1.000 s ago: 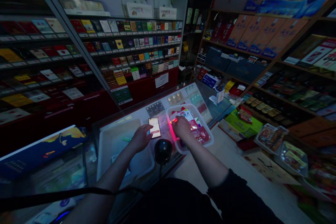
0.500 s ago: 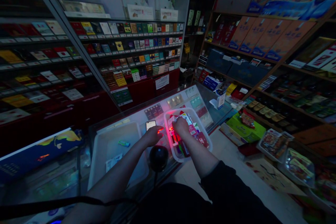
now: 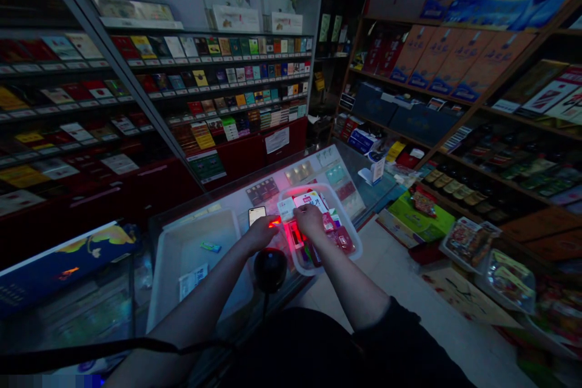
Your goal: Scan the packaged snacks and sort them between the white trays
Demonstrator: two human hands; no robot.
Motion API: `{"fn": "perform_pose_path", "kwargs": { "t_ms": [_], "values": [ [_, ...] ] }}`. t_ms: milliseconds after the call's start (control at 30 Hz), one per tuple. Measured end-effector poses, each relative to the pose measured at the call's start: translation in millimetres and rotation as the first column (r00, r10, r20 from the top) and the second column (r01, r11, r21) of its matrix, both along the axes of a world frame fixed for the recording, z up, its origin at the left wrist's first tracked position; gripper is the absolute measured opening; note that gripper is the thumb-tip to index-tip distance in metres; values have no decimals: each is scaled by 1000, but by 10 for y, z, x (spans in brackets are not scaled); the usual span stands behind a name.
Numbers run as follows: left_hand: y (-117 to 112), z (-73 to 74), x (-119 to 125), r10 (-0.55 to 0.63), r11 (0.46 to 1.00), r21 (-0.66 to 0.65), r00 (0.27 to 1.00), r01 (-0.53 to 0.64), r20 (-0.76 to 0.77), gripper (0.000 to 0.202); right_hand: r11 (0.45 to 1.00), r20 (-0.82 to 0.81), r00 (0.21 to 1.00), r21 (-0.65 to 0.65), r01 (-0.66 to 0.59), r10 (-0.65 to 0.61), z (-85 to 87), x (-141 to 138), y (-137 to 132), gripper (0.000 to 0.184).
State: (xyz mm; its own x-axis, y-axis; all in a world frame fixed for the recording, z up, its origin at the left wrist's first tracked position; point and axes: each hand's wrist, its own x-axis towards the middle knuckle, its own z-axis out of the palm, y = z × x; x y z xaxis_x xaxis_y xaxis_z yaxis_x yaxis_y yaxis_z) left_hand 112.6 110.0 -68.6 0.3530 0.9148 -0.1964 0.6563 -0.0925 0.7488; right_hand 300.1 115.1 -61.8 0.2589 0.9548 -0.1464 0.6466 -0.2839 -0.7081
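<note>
My right hand (image 3: 310, 221) is over the right-hand white plastic tub (image 3: 357, 248), its fingers closed on a small white packet (image 3: 286, 209). Coloured packets, among them a dark red one (image 3: 344, 241), fill that tub. Between the two tubs is my left hand (image 3: 264, 235), empty, fingers apart and their tips lit red. Just beyond it a phone (image 3: 257, 213) with a bright screen lies on the counter. A black dome-shaped scanner (image 3: 270, 270) stands close below my left hand, and red light falls on the near packets.
To the left, a larger white tub (image 3: 159, 273) holds a small green-blue packet (image 3: 210, 247) and a white packet (image 3: 193, 280). A dark blue box (image 3: 68, 267) lies farther left. Shelves of cigarette packs (image 3: 236, 76) rise behind the glass counter. Boxes and food trays (image 3: 468, 242) stand right.
My right hand has come up from among the packets and now shows a white packet in its fingers. My left hand stays by the phone. The whole view has shifted slightly.
</note>
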Motion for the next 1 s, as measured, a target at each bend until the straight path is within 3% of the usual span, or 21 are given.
{"fn": "perform_pose_path", "kwargs": {
  "t_ms": [100,233,367,500,767,933,1000],
  "values": [
    [-77,45,-20,3,1000,19,1000,-3,7,42,994,-24,998,89,-56,58,30,-49,-137,28],
    [-185,88,-55,6,999,54,999,-4,-39,28,968,-6,985,187,-168,172,24,-137,-313,31],
    [-251,88,-94,94,995,41,991,-90,-98,46,971,60,986,171,-165,157,-31,-238,-436,33],
    [-271,59,-146,153,988,53,978,-147,-143,51,981,22,992,147,-126,124,-91,-304,-517,35],
    [-299,76,-233,212,977,42,973,-209,-87,33,975,-114,982,182,-130,152,-47,-327,-604,27],
    [-299,65,-239,238,970,65,966,-233,-101,30,980,-97,984,150,-131,147,-119,-346,-606,29],
    [-296,44,-242,244,969,68,963,-237,-118,29,974,-5,986,159,-163,166,-168,-351,-603,31]
  ]
}}
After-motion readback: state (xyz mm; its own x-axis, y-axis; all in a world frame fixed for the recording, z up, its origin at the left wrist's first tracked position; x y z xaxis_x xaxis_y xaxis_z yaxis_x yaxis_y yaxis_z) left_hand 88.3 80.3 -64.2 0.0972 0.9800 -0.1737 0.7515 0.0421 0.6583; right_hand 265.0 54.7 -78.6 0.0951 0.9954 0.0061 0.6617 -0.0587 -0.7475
